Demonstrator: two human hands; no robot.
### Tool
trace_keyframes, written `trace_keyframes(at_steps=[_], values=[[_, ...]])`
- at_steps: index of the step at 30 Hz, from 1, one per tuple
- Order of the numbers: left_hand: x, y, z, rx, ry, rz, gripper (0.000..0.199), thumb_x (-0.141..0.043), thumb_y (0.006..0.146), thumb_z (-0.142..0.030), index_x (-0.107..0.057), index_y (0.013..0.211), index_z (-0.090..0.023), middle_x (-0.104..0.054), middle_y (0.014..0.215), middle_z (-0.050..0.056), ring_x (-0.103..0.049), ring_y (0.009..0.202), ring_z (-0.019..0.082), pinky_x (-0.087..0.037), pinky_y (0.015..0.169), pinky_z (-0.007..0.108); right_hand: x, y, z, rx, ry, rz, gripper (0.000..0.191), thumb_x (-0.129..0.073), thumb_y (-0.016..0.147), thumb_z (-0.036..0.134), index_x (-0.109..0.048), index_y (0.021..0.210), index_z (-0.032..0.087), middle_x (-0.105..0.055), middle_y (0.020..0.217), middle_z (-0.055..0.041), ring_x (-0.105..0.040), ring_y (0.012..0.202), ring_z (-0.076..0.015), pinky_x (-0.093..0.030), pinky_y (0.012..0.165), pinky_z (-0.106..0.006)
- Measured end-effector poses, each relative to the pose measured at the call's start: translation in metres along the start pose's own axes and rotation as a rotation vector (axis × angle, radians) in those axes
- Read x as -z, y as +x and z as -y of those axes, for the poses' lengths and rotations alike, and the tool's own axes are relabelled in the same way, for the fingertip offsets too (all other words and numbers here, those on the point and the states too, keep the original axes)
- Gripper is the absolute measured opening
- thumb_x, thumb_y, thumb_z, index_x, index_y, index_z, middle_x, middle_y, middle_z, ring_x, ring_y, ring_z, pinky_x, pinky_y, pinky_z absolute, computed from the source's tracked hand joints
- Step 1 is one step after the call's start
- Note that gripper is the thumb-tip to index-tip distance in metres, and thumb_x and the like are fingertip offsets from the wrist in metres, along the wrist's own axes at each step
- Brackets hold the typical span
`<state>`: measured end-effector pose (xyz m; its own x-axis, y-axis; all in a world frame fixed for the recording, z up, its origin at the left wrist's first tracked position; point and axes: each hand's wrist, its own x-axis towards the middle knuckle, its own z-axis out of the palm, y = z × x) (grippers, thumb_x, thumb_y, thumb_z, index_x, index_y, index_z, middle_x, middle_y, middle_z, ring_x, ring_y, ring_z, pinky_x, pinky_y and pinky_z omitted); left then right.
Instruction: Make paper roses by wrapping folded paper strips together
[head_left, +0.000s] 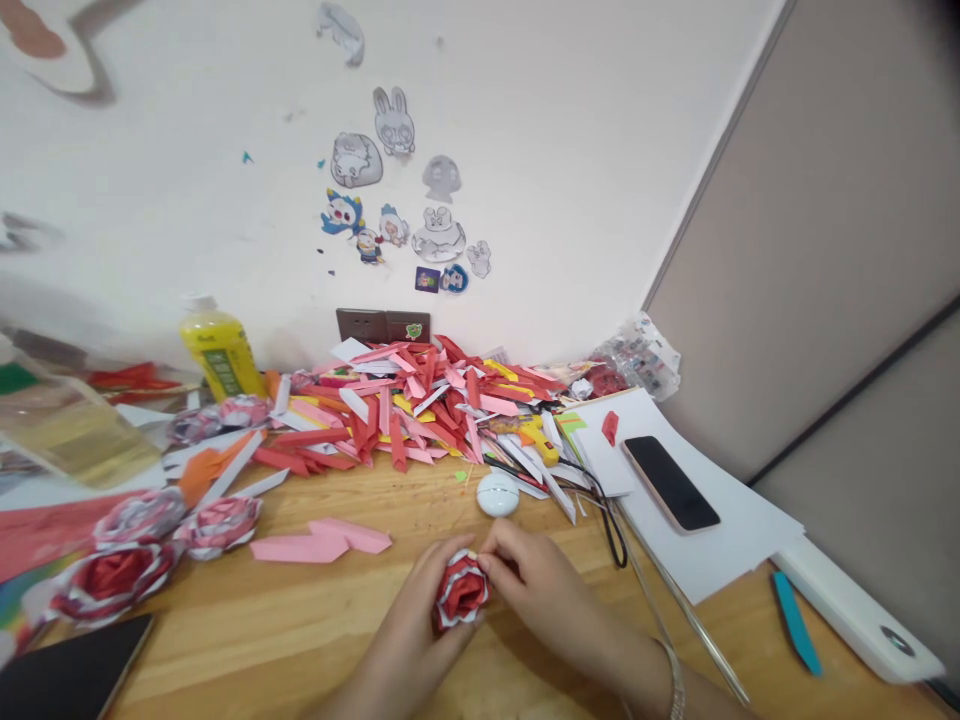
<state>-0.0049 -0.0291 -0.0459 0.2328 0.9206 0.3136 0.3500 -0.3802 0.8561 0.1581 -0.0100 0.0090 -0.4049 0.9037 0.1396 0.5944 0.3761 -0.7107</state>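
Observation:
A red paper rose with white petal edges [462,590] is held low over the wooden table [300,640]. My left hand [412,610] wraps round it from the left, fingers behind and thumb in front. Thumb and fingertips of my right hand [532,575] pinch at the rose's upper right edge; whether they grip a petal there is hard to make out. Just behind the hands sits a small white rounded case [498,495]. To the left lie folded pink paper strips [300,547].
Folded red, pink, white and yellow strips [397,420] pile along the wall. A yellow glue gun [538,440] with a black cord lies right of them. Finished paper roses [112,580] and a yellow bottle [221,350] stand left; a phone [670,482] rests on white paper [690,560] at right.

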Motion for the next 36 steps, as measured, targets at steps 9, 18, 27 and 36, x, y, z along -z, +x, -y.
trace_keyframes(at_steps=[9,18,27,36], values=[[0.002,0.002,-0.003,-0.006,-0.008,-0.001,0.041,-0.054,0.076,-0.014,-0.048,0.115,-0.021,-0.061,0.113,0.010,-0.059,0.103,0.024,-0.049,0.088,0.037,-0.010,-0.004,0.002,0.026,0.001,-0.130,0.012,-0.051,0.083,0.011,-0.053,0.072,0.016,-0.054,0.074,0.0000,-0.050,0.067,-0.0126,-0.034,0.059,-0.022],[0.000,-0.002,0.002,-0.006,0.009,0.025,0.043,-0.055,0.076,-0.015,-0.046,0.117,-0.021,-0.059,0.117,0.011,-0.057,0.108,0.025,-0.047,0.091,0.038,-0.013,-0.002,-0.009,0.223,-0.137,-0.177,0.016,-0.044,0.090,0.016,-0.059,0.084,0.018,-0.065,0.077,-0.0013,-0.059,0.069,-0.0138,-0.039,0.062,-0.023],[0.002,0.001,-0.003,-0.005,0.022,-0.022,0.039,-0.056,0.075,-0.017,-0.050,0.113,-0.020,-0.063,0.110,0.010,-0.061,0.101,0.024,-0.050,0.087,0.037,-0.021,-0.004,-0.015,0.385,-0.348,-0.354,0.044,-0.021,0.099,0.033,-0.056,0.077,0.018,-0.061,0.065,-0.0026,-0.057,0.057,-0.0141,-0.037,0.053,-0.024],[0.002,0.000,-0.004,0.006,-0.006,-0.040,0.040,-0.057,0.072,-0.014,-0.053,0.111,-0.020,-0.065,0.108,0.010,-0.062,0.099,0.026,-0.051,0.086,0.039,-0.015,-0.001,-0.014,0.301,-0.301,-0.195,0.032,-0.035,0.096,0.030,-0.059,0.079,0.017,-0.064,0.071,-0.0027,-0.059,0.063,-0.0143,-0.041,0.057,-0.024]])
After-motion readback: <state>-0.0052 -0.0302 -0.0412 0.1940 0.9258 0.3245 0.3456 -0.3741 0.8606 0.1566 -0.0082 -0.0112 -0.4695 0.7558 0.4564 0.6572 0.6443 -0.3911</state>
